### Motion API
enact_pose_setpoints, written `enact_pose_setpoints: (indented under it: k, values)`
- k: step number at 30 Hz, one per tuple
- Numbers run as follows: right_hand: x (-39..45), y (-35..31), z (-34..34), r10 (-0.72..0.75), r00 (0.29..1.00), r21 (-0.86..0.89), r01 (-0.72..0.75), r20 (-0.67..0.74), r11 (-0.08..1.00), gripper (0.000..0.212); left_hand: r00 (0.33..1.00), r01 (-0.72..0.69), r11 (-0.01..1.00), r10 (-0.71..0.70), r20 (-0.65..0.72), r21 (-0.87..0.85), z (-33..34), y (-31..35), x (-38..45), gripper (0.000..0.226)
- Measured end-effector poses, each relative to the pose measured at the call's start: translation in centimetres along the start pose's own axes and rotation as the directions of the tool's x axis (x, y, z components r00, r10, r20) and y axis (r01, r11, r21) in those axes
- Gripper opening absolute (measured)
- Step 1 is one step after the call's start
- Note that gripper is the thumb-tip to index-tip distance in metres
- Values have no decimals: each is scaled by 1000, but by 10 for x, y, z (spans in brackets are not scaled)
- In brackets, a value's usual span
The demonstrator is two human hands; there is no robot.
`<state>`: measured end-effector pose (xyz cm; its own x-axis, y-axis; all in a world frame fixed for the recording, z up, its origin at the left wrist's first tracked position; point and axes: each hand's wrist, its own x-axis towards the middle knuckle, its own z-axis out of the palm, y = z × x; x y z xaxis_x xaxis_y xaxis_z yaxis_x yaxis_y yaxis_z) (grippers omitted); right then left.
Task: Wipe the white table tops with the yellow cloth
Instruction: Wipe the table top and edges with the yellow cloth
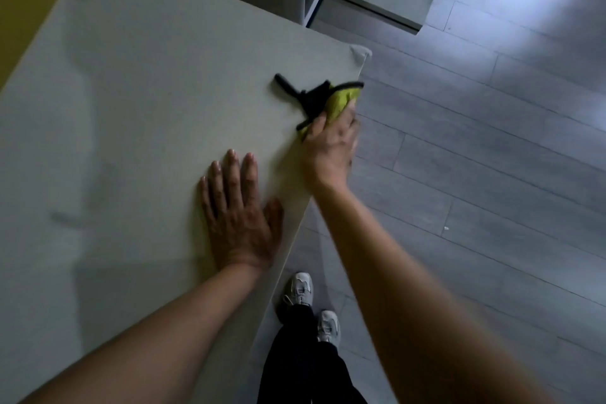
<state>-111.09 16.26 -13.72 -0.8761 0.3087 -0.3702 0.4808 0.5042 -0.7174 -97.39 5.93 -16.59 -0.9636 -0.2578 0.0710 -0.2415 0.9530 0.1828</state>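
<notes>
Head view: the right hand (331, 144) presses the yellow cloth (341, 100) against the white surface (137, 102) near its right edge, close to the far corner. Its fingers are closed around the bunched cloth. The left hand (239, 213) lies flat, fingers spread, holding nothing, bracing on the surface. Keep the cloth flat, maintain even pressure, and follow the edge. The cloth appears crumpled, yellow-green with black trim and a black strap trailing left.
</notes>
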Motion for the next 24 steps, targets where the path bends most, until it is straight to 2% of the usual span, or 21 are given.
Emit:
enact_pose_setpoints:
  k: [3, 5, 10, 14, 17, 20, 24]
  values:
    - [-67, 22, 4, -12, 1000, 39, 12, 23, 999, 64, 1000, -7, 1000, 7, 11, -5, 0, -3, 1, 73]
    - [-82, 28, 3, -10, 999, 19, 9, 47, 1000, 66, 1000, -17, 999, 18, 24, -34, -1, -7, 3, 72]
    - [-25, 0, -4, 18, 999, -20, -17, 44, 1000, 67, 986, -157, 985, 161, 48, -72, -13, -34, -31, 63]
    - [20, -20, -12, 47, 998, -41, -45, 37, 998, 65, 986, -122, 992, 122, 117, -5, -42, -90, -118, 63]
    - [16, -18, -14, 28, 1000, -41, -27, 12, 999, 62, 979, -100, 994, 91, 184, 41, -62, -119, -181, 65]
    - [-26, 0, -6, 21, 999, -37, -20, 27, 999, 64, 977, -76, 996, 66, 202, 44, -61, -121, -204, 67]
    - [-137, 54, 17, -27, 999, 40, 25, 37, 999, 68, 981, -77, 996, 69, 181, 35, -56, -120, -204, 66]
